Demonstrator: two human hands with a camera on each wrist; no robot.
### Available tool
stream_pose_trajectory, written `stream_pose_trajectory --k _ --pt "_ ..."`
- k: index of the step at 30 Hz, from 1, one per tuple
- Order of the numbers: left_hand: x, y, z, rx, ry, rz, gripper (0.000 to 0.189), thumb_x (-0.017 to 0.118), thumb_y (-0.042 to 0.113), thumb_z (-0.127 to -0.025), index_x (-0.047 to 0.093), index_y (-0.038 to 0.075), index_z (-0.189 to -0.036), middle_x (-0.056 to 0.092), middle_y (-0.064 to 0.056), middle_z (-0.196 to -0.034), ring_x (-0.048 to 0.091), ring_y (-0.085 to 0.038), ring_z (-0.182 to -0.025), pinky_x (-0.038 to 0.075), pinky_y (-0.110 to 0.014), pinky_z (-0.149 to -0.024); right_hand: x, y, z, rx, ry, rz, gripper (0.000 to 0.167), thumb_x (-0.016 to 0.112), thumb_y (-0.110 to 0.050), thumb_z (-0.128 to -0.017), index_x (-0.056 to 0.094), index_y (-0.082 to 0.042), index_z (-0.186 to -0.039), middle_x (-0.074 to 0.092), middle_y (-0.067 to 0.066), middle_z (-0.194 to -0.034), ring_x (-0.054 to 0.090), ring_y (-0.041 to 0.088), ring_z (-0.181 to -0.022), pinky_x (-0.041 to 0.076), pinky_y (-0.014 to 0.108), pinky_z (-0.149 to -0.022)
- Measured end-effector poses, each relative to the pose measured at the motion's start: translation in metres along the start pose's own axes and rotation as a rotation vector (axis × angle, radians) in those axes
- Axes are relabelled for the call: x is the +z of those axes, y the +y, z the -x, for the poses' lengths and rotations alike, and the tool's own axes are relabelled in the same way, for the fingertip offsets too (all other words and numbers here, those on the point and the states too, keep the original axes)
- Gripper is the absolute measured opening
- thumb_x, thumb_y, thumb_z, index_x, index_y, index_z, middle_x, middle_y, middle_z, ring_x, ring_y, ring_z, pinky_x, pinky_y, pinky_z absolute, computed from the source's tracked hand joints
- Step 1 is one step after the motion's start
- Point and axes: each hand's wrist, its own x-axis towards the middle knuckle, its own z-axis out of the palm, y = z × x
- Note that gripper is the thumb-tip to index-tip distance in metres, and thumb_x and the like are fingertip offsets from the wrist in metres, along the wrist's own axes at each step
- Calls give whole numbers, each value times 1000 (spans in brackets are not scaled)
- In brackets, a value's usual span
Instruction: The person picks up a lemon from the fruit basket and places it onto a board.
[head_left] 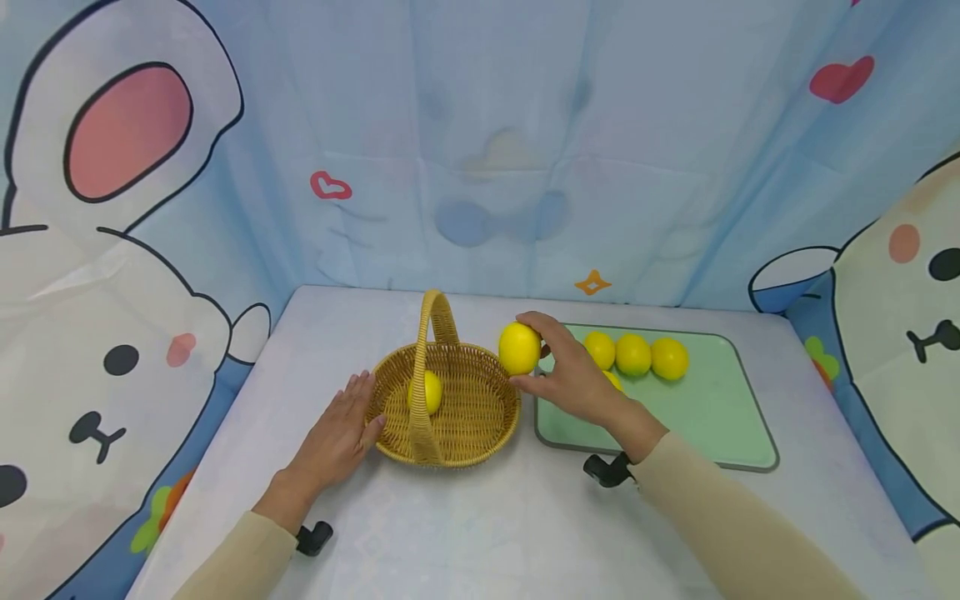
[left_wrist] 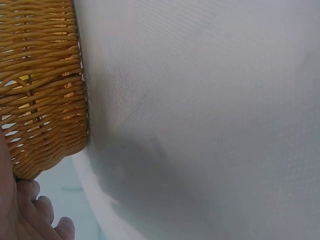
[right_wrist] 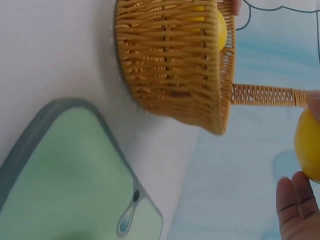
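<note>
My right hand (head_left: pixel 573 379) pinches a yellow lemon (head_left: pixel 519 348) between thumb and fingers, just off the right rim of a wicker basket (head_left: pixel 472 429). In the right wrist view that lemon (right_wrist: pixel 307 145) overlaps the end of the tall handle (right_wrist: pixel 265 95). Another lemon (head_left: pixel 432 392) lies inside the basket, partly behind the handle. With its fingers straight, my left hand (head_left: pixel 337 433) rests against the basket's left side, thumb at the rim. The left wrist view shows the woven wall (left_wrist: pixel 45 90) beside those fingers.
Right of the basket lies a pale green board (head_left: pixel 705 417) with a grey edge. Several lemons (head_left: pixel 633 356) are on its far left part, one of them partly hidden by my right hand. A blue printed curtain (head_left: pixel 487 167) hangs behind the white table (head_left: pixel 465 533).
</note>
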Motion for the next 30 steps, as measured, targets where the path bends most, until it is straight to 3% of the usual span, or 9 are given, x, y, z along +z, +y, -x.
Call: stream_pose_trajectory --k 6,12,17,20,27,30 --pt "-2 1 -1 -12 -13 -2 74 47 40 -113 16 1 -168 20 -17 -175 19 -36 -163 20 -53 -133 -19 11 14 25 49 61 88 88 -15 -87 37 -13 -158 44 8 -159 57 24 -118 54 41 -96" --pt "-1 2 1 -28 -14 -3 75 47 42 -112 17 3 -169 20 -15 -176 18 -34 -164 19 -51 -134 -37 24 29 62 104 98 90 90 -13 -85 38 -10 -158 47 11 -155 58 25 -115 54 31 -93" --pt "0 2 1 -28 -12 -5 75 47 41 -112 16 3 -169 20 -15 -176 18 -34 -163 19 -51 -134 -53 31 42 163 112 83 89 87 -17 -89 35 -14 -161 47 15 -155 58 31 -113 56 49 -93" --pt "0 2 1 -27 -12 -9 75 46 41 -112 16 3 -169 20 -15 -176 18 -34 -163 19 -51 -134 -62 35 51 206 117 75 87 85 -21 -92 33 -16 -162 47 17 -153 57 33 -114 56 52 -93" --pt "0 2 0 -20 -8 -2 74 46 41 -113 17 2 -169 21 -16 -176 19 -34 -163 20 -51 -133 -77 54 70 208 154 132 84 84 -21 -92 36 -10 -160 51 18 -149 56 31 -114 47 18 -90" --pt "-1 3 1 -22 -9 -2 74 46 41 -113 16 2 -169 21 -16 -176 19 -34 -163 20 -51 -134 -81 61 78 216 153 142 83 84 -20 -93 36 -7 -159 49 19 -150 56 32 -114 47 16 -89"
